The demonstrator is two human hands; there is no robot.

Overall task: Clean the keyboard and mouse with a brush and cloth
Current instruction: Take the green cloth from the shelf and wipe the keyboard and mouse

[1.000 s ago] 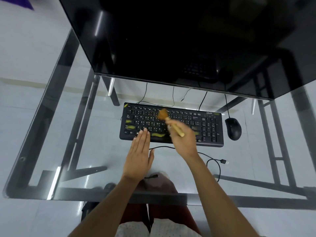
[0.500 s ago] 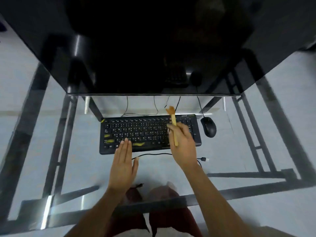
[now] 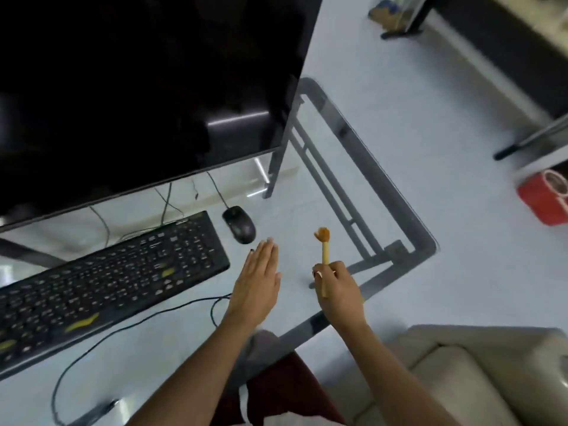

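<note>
Our right hand (image 3: 338,290) fingers curled round the brush (image 3: 324,256), bristles up, above the glass desk (image 3: 353,130), our left hand (image 3: 256,281) flat, fingers together, near the mouse (image 3: 239,224), keyboard (image 3: 107,272) left of it

I have a single view, from the camera worn on the person's head. It looks steeply down and forward onto the glass worktop (image 3: 396,192), turned toward its right side, so the worktop's near right corner sits right of centre. The monitor (image 3: 138,87) fills the upper left close to the lens, the keyboard (image 3: 101,281) runs off the left edge, and both forearms rise from the bottom edge. Floor fills the right. The frame is motion-blurred.
</note>
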